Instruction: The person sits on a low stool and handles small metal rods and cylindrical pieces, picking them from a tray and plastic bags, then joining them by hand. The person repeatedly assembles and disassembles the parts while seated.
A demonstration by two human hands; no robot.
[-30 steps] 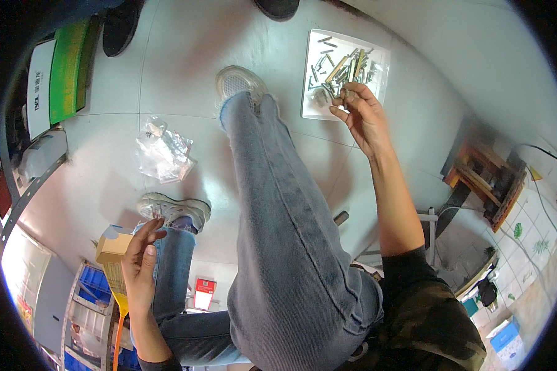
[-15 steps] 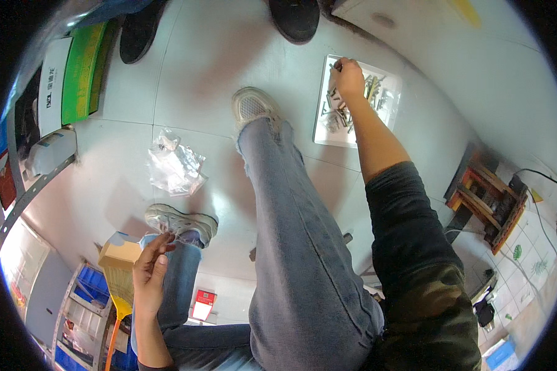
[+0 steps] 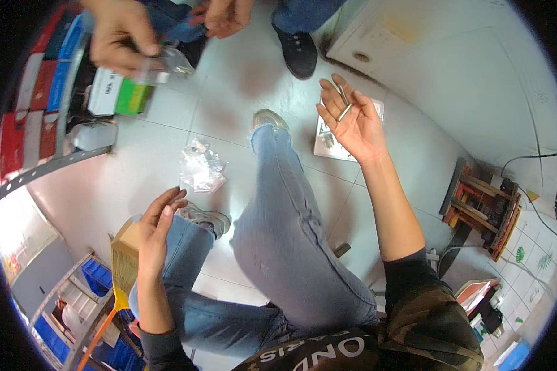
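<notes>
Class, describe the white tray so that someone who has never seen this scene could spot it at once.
On the pale tiled floor, find the shoe on the wearer's right foot. To its right, partly hidden behind the open right hand, lies the tray. Unlike the crumpled clear bags left of the shoe, it is straight-edged and holds small metal pieces.

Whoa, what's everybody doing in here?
One person's right hand is palm up with metal pins on it, near a white tray with small bits inside. Their left hand looks empty. Across from them, another person's hand holds a clear bag, and plastic bags lie on the floor.
</notes>
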